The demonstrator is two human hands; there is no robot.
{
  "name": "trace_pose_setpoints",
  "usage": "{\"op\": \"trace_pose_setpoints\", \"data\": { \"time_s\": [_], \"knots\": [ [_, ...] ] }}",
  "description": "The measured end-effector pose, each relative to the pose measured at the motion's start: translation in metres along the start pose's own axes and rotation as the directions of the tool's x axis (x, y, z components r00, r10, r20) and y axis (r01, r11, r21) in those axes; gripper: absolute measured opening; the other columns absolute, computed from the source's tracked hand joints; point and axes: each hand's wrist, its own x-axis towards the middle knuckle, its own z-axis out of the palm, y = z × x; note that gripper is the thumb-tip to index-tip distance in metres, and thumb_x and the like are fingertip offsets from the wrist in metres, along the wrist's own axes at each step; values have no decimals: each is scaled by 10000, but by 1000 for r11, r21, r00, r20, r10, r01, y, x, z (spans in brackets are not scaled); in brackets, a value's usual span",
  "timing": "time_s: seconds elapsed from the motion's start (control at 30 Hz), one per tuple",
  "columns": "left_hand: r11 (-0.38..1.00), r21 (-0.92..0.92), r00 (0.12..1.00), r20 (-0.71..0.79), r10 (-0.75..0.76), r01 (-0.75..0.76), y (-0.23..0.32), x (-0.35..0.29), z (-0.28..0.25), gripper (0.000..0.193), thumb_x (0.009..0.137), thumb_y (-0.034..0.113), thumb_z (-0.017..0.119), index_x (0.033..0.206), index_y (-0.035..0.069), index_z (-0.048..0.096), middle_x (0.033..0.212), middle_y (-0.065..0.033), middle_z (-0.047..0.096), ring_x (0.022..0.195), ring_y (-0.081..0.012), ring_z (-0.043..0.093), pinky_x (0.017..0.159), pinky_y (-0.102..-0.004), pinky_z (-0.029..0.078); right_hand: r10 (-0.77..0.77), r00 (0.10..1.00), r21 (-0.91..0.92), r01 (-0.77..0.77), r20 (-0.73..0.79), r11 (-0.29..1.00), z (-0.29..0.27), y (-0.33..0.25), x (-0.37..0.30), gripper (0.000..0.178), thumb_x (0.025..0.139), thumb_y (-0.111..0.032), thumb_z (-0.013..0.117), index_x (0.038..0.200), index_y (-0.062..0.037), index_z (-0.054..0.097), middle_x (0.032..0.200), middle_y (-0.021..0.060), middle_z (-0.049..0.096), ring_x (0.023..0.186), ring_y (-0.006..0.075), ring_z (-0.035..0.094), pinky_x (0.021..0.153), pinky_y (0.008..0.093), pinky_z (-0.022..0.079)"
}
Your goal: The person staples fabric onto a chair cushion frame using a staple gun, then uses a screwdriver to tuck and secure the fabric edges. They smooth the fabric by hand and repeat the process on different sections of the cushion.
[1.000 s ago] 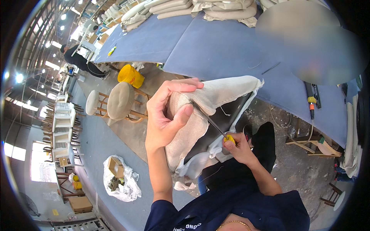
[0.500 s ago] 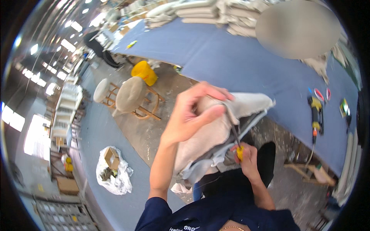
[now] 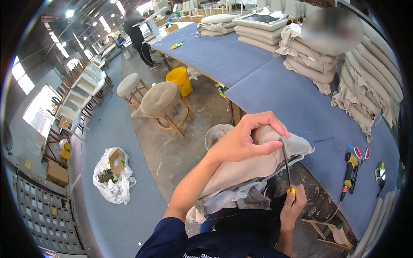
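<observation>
My left hand [image 3: 245, 142] grips the edge of a beige fabric-covered seat cushion [image 3: 230, 176], its thumb near and its fingers curled over the far side. The cushion is tilted over my lap, with loose grey lining [image 3: 230, 200] hanging from its underside. In my right hand [image 3: 295, 205] is a screwdriver [image 3: 286, 165] with a yellow handle and a long dark shaft. Its tip reaches up to the cushion edge beside my left thumb. Whether the tip is under the fabric is hidden.
A blue-topped table [image 3: 275, 90] bears stacked cushions [image 3: 260, 36], red-handled scissors [image 3: 362, 155] and a yellow-black air stapler [image 3: 349, 172] with a hose. Round stools [image 3: 160, 101], a yellow bucket [image 3: 180, 81] and a plastic bag [image 3: 114, 176] stand on the floor. A person [image 3: 138, 38] stands far left.
The view has swung, so the surroundings sit differently. My right hand is farther from my left, and more of the screwdriver shaft shows. Both hands keep their hold.
</observation>
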Motion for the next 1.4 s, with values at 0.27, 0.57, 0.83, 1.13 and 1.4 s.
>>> {"op": "trace_pose_setpoints", "data": {
  "time_s": [0.27,0.57,0.83,1.13,1.4],
  "knots": [
    [1000,-21,1000,15,18,-18,0,-1,2,166,877,43,732,1023,31,654,1080,-75,712,1103,-192,659,1000,-353,484,150,956,463,-256,253,849,4,23,-20,553,1037,-473,562,959,72,611,772,74,584,542,116,591,482,250,453],
    [1000,-14,1000,-5,-15,15,0,0,-3,180,874,53,739,1034,32,658,1092,-86,718,1133,-209,655,1031,-371,478,115,991,374,-130,61,918,23,23,-19,404,1006,-352,657,895,33,602,723,25,551,513,99,542,443,252,399],
    [1000,-23,1000,6,-17,17,-2,1,-7,179,890,74,741,1046,32,665,1106,-98,725,1155,-234,658,1068,-405,472,161,812,821,-570,561,14,41,6,-31,606,1082,-598,266,882,-87,524,532,21,380,382,124,324,370,285,299],
    [999,-43,999,25,33,-32,-7,1,-9,112,929,71,721,1023,29,676,1076,-102,729,1126,-241,664,1045,-412,482,866,477,985,0,-151,172,27,114,9,389,1090,-465,419,1023,-94,517,894,38,590,810,176,613,795,325,574],
    [988,-148,984,179,-23,50,-17,18,-23,169,992,159,683,916,8,669,940,-41,714,914,-99,617,844,-284,484,746,661,997,66,-79,48,0,127,19,335,1066,-384,522,1142,-58,537,988,102,614,906,232,648,785,367,601]
  ]
}}
